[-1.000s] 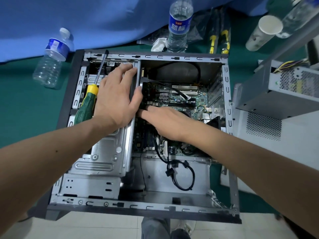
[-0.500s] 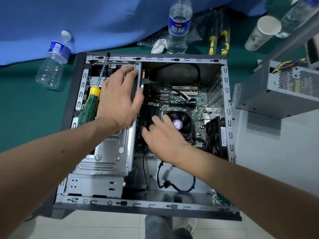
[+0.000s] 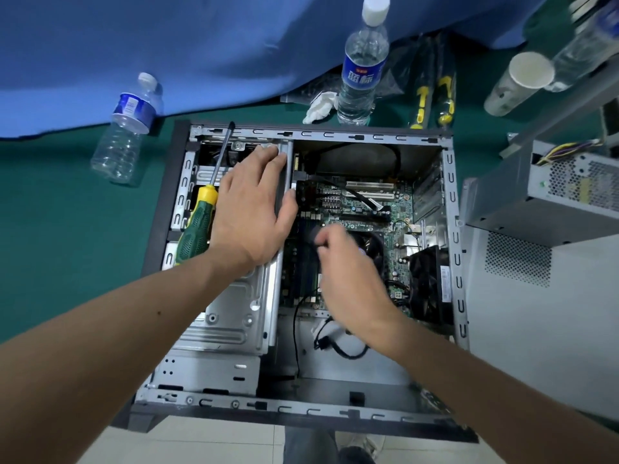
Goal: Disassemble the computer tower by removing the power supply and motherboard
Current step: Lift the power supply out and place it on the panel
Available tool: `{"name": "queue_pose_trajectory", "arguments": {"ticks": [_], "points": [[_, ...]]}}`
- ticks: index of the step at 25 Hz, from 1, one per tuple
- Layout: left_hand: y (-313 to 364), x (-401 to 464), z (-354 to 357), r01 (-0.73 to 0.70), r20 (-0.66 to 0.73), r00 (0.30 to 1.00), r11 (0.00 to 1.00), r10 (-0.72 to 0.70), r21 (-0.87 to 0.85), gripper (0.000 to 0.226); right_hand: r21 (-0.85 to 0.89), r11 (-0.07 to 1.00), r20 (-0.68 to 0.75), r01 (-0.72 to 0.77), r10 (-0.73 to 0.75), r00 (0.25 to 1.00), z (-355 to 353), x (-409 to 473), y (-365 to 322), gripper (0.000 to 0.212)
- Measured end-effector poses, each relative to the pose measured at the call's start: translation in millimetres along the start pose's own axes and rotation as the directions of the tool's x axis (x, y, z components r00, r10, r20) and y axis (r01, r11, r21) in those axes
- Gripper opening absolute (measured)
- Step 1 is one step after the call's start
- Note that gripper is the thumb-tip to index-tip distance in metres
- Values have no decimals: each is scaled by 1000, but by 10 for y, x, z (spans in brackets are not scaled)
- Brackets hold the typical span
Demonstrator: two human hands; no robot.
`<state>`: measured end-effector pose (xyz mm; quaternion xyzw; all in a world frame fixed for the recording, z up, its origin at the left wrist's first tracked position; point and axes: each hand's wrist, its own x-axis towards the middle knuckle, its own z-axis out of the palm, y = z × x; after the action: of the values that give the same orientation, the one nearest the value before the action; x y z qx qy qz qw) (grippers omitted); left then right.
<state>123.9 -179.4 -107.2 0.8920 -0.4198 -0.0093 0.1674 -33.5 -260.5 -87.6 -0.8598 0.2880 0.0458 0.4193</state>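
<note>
My left hand (image 3: 249,209) flat, bracing drive cage (image 3: 231,309); right hand (image 3: 348,272) pinching black cable (image 3: 296,333) (blurred). Pull straight off motherboard (image 3: 365,209), gently.

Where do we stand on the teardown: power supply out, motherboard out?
Done: the power supply sits outside the case, on the right. In hand: the right hand curls round a black cable over the motherboard, while the left hand braces flat on the drive cage. Left: the motherboard is in the case, fan mounted; the screwdriver lies unused.
</note>
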Motion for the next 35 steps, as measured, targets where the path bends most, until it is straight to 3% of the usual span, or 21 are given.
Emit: {"name": "queue_pose_trajectory", "arguments": {"ticks": [1, 3, 5, 7, 10, 13, 17, 20, 22, 24, 27, 30, 33, 34, 35], "points": [[0, -12, -7, -2, -1, 1000, 1000, 2, -5, 54, 218, 970, -17, -104, 110, 994, -53, -31, 17, 15], [2, -21, -15, -8, 0, 1000, 1000, 8, -11, 54, 545, 821, -92, -169, 258, 962, -180, -59, 34, 16], [-4, -30, -15, -7, 3, 1000, 1000, 7, -11, 54, 744, 658, -146, -119, 334, 931, -358, -35, -4, 16], [-9, -38, -14, -8, 9, 1000, 1000, 8, -14, 53, 836, 544, -164, -75, 377, 912, -550, 21, -72, 11], [-12, -40, -11, 3, 37, 999, 1000, -3, -13, 53, 915, 399, -133, -58, 434, 891, -800, 87, -167, 9], [-6, -41, -44, 11, 71, 997, 999, -9, -30, 54, 940, 342, -143, -8, 414, 899, -956, 84, -305, 15], [104, 24, -246, 111, 205, 975, 983, -80, -145, 54, 986, 165, -98, 21, 473, 876, -1152, 38, -476, 23], [330, 76, -548, 220, 282, 955, 866, -96, -449, 55, 999, 12, -48, 48, 480, 876, -1268, 9, -563, 24], [576, -27, -739, 185, 348, 934, 723, 80, -665, 66, 986, -152, 8, 69, 455, 891, -1359, 0, -610, 16], [831, -191, -864, 224, 444, 865, 614, 232, -757, 66, 947, -312, 65, 79, 425, 903, -1461, -32, -661, 15], [1044, -276, -862, 199, 371, 909, 583, 191, -788, 51, 885, -450, 86, 115, 400, 912, -1591, -170, -692, 18], [1178, -209, -883, 174, 353, 906, 556, 233, -813, 34, 873, -472, 84, 127, 400, 913, -1663, -305, -719, 17], [1253, -149, -905, 319, 439, 872, 428, 216, -845, 13, 914, -392, 85, 105, 438, 895, -1751, -376, -672, 14], [1251, -125, -935, 365, 467, 864, 402, 191, -840, 12, 968, -242, 64, 66, 495, 867, -1782, -378, -624, 11], [1238, -96, -958, 404, 488, 857, 372, 166, -836, 13, 999, 44, -8, -20, 556, 831, -1808, -380, -556, 11]]}}
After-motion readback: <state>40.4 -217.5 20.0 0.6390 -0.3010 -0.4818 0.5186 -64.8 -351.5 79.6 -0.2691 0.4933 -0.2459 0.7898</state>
